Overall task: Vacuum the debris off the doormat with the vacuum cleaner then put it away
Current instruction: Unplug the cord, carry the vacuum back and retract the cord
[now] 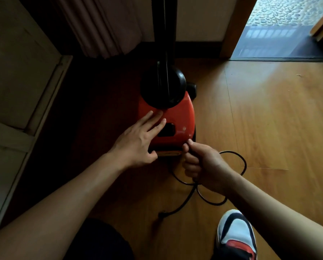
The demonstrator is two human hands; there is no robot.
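A red and black vacuum cleaner (177, 117) stands on the wooden floor in the middle of the view, its black tube rising toward the wall. My left hand (138, 139) rests flat on the red body with straight, spread fingers. My right hand (200, 162) grips the black power cord (239, 158) right at the vacuum's near right corner. The cord loops on the floor behind and below that hand. The grey doormat (269, 45) lies in the open doorway at the top right.
A pale cabinet (16, 91) fills the left side. A curtain (100, 25) hangs at the back wall beside the vacuum. My shoe (235, 235) is at the bottom right. Wooden floor (269, 119) spreads to the right.
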